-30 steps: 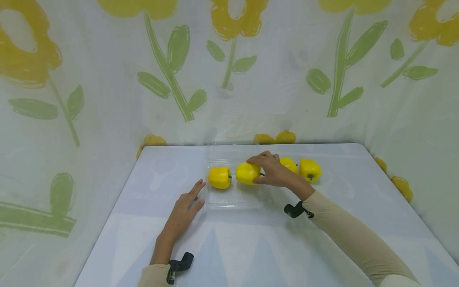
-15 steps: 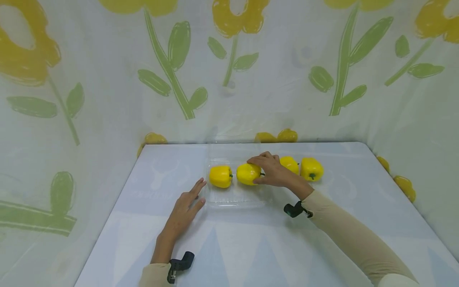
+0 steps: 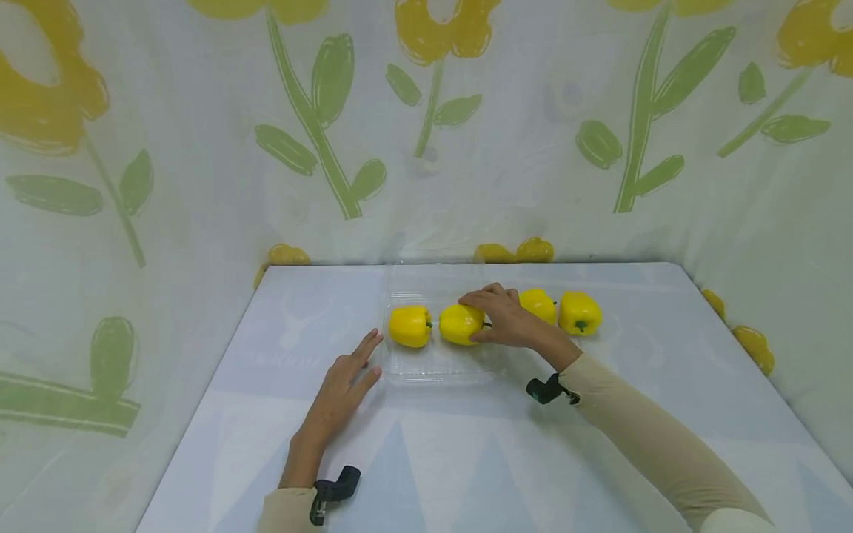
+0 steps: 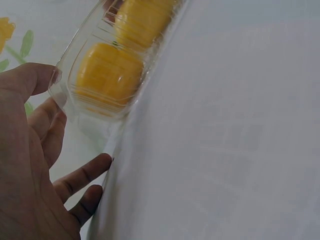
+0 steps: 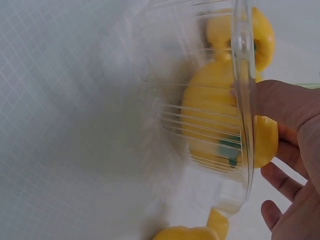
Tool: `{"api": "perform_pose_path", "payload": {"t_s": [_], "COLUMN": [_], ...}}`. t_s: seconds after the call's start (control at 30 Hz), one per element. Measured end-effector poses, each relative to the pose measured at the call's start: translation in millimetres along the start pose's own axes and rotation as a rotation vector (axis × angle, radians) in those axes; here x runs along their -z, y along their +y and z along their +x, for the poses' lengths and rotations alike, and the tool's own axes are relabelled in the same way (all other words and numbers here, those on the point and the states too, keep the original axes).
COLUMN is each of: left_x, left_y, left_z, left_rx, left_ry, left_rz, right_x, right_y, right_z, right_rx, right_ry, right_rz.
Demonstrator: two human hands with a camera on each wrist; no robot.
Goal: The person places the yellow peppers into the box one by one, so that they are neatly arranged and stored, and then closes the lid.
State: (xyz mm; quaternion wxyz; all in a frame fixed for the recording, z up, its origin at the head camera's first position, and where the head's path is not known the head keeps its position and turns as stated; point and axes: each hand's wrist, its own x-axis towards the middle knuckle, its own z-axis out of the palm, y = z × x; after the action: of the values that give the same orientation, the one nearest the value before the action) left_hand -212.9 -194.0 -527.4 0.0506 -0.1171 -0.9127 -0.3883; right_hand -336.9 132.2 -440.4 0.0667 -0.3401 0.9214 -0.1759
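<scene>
My right hand [image 3: 500,314] grips a yellow bell pepper [image 3: 458,324] inside a clear plastic clamshell container [image 3: 433,379], its thumb and fingers on the pepper's right end. To its left, a second yellow bell pepper [image 3: 409,326] lies on its side in the same container, stem pointing right. My left hand [image 3: 340,392] is at the container's left edge with fingers extended. In the left wrist view, the thumb and index fingertip of the left hand [image 4: 35,110] touch the rim. The right wrist view shows the held pepper [image 5: 215,115] through the clear wall.
Right of the container, two more yellow bell peppers sit on the white table [image 3: 280,414]: one pepper [image 3: 537,303] partly behind the right hand, another pepper [image 3: 580,314] beside it. The container's raised clear lid [image 3: 433,277] reaches toward the flower-printed back wall [image 3: 520,148].
Both hands and the peppers hold nearly the same positions. The head view has shifted slightly.
</scene>
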Motion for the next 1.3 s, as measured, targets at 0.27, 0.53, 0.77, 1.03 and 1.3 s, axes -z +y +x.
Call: {"api": "perform_pose_path", "payload": {"t_s": [0.27, 0.53, 0.77, 1.03, 1.3], "left_x": [0.0, -0.2, 0.0, 0.9, 0.3], "left_y": [0.8, 1.3, 2.0, 2.0, 5.7], "left_z": [-0.2, -0.4, -1.0, -1.9, -3.2], "left_rx": [-0.008, 0.002, 0.022, 0.045, 0.034], "left_ry": [0.005, 0.003, -0.012, -0.017, -0.014], "left_rz": [0.002, -0.009, -0.016, -0.011, -0.009], "right_x": [3, 14, 25, 34, 40], "right_y": [-1, 6, 13, 25, 43], "right_z": [-3.3, -16.0, -33.4, -51.2, -73.0], "right_rx": [-0.017, -0.04, -0.091, -0.203, -0.257], "right_ry": [-0.012, 0.091, 0.209, 0.269, 0.311], "right_rz": [0.022, 0.001, -0.018, -0.031, -0.055]}}
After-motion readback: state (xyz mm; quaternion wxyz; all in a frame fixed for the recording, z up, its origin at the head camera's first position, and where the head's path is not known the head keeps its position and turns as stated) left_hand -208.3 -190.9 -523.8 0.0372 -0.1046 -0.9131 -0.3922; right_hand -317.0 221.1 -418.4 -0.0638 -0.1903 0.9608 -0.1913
